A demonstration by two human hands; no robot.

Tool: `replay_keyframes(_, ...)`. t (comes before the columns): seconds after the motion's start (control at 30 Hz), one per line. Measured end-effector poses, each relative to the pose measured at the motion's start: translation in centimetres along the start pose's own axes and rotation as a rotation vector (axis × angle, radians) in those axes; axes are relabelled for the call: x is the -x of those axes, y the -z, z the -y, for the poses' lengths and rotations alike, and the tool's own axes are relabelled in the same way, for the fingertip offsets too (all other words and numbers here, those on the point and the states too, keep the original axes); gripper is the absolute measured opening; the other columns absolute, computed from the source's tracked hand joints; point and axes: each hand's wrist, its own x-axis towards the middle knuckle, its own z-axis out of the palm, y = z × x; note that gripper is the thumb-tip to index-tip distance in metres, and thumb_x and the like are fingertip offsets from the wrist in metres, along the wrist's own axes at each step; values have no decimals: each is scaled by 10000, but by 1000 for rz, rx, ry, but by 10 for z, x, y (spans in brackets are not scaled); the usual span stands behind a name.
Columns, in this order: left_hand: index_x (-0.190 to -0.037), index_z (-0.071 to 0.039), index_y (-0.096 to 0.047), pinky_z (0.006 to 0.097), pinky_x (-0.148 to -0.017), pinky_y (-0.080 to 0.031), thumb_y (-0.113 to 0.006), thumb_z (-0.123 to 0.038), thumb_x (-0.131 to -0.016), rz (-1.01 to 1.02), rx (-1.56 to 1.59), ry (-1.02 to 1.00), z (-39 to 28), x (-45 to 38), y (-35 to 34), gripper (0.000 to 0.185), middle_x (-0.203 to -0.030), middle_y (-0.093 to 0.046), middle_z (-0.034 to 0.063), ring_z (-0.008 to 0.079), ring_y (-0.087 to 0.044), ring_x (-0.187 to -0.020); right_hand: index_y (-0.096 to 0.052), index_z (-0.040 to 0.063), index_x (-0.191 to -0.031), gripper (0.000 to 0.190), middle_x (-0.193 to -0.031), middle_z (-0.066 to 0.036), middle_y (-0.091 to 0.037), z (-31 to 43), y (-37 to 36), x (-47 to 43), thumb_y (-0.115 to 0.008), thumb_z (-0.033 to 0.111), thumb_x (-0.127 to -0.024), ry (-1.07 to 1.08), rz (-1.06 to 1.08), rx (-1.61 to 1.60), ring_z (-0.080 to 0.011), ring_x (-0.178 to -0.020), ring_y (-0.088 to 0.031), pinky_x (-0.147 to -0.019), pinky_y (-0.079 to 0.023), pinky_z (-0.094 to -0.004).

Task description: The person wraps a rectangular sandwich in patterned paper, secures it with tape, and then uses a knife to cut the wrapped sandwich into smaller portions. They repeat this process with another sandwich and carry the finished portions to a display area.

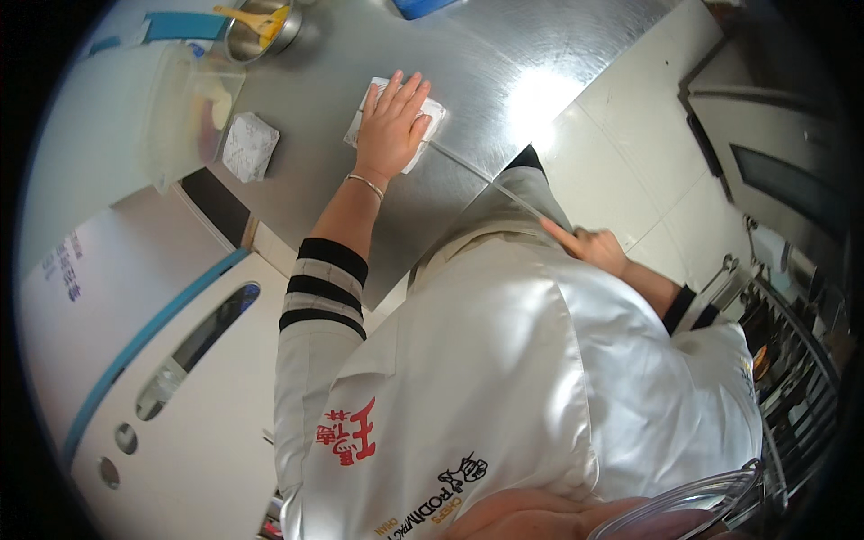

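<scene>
My left hand (391, 125) lies flat, palm down with fingers spread, on a packet wrapped in white printed paper (433, 112). The packet rests on the stainless steel worktop (317, 88), and its middle is hidden under the hand. In my right hand (597, 250) is a long thin knife (466, 162), the index finger stretched along it. Its blade runs over the worktop's front edge to the packet's right side; where the tip ends is hidden. A second paper-wrapped packet (250, 147) sits apart, to the left of my left hand.
A translucent plastic bin (162, 115) stands at the left. Behind it is a steel bowl (291, 30) holding a yellow spatula (246, 17). Part of a blue object (422, 5) shows at the top edge. A steel cabinet (776, 128) and a metal rack (803, 337) stand at the right.
</scene>
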Motion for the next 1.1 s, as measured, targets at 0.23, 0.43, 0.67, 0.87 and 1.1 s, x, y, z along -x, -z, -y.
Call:
replay_keyframes(0.23, -1411, -93, -502, 481, -1164, -252, -544, -217, -962, -269, 59, 222, -16, 13, 32, 468, -1485, -448, 131, 306, -364, -1408, -528, 231, -1414, 627, -684, -92, -531, -27, 51, 7, -636, 39, -828, 47, -404, 25, -277, -503, -542, -480, -476, -395)
replay_keyframes(0.43, -1377, -17, -477, 373, -1018, -442, -555, -178, -985, -678, 1024, 1252, 28, 115, -15, 430, -1318, -565, 133, 243, -520, -1261, -495, 316, -1435, 640, -781, -110, -555, -62, 90, -148, -632, 112, -845, -13, -375, 296, -290, -630, -610, -575, -526, -412)
replay_keyframes(0.67, -1329, 15, -491, 368, -969, -478, -623, -285, -973, -552, 1705, 1426, -24, 103, 4, 484, -1265, -589, 130, 217, -600, -1136, -652, 81, -1217, 344, -1132, -137, -651, -1, 112, -254, -669, 190, -891, 234, -509, -242, -373, -1035, -607, -926, -487, -409)
replay_keyframes(0.87, -1268, 31, -472, 364, -915, -504, -745, -414, -862, -491, 1668, 1503, -7, 56, -6, 661, -1190, -605, 145, 244, -612, -1097, -520, -52, -1327, 490, -1168, -175, -645, 25, 61, -328, -661, 182, -920, -124, -178, -1122, -240, -1071, -625, -922, -494, -334)
replay_keyframes(1.1, -1255, 40, -465, 340, -859, -538, -723, -391, -889, -567, 1648, 1253, -20, 89, 13, 622, -1159, -607, 161, 212, -639, -1027, -499, 86, -1157, 286, -1094, -89, -605, 51, 49, -291, -653, 92, -916, -385, 14, -1370, -173, -992, -596, -899, -478, -290)
